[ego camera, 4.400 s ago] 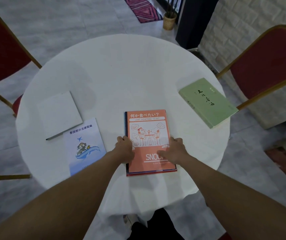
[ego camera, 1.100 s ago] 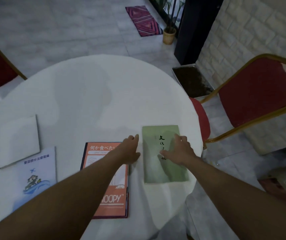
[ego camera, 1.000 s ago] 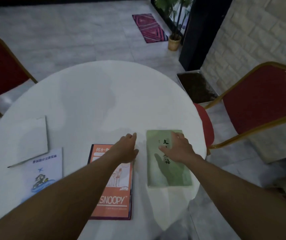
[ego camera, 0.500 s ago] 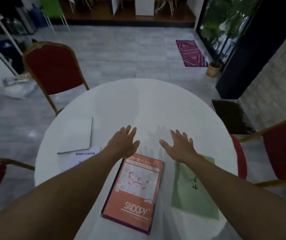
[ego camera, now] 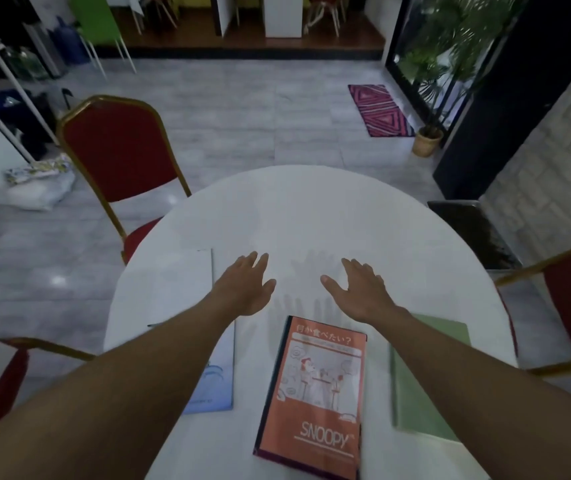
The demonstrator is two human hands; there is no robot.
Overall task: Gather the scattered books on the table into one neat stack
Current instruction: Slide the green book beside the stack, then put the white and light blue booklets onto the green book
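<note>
Two empty hands held over a round white worktop

The left hand and right hand are spread flat, palms down. An orange book, green book, blue booklet and white book are laid separately.

Orange book, green book, blue book and white book lie flat, unstacked.

head cam | forward-down, wide | close above round table

two bare forearms, no sleeves, open-fingered hands.
</note>
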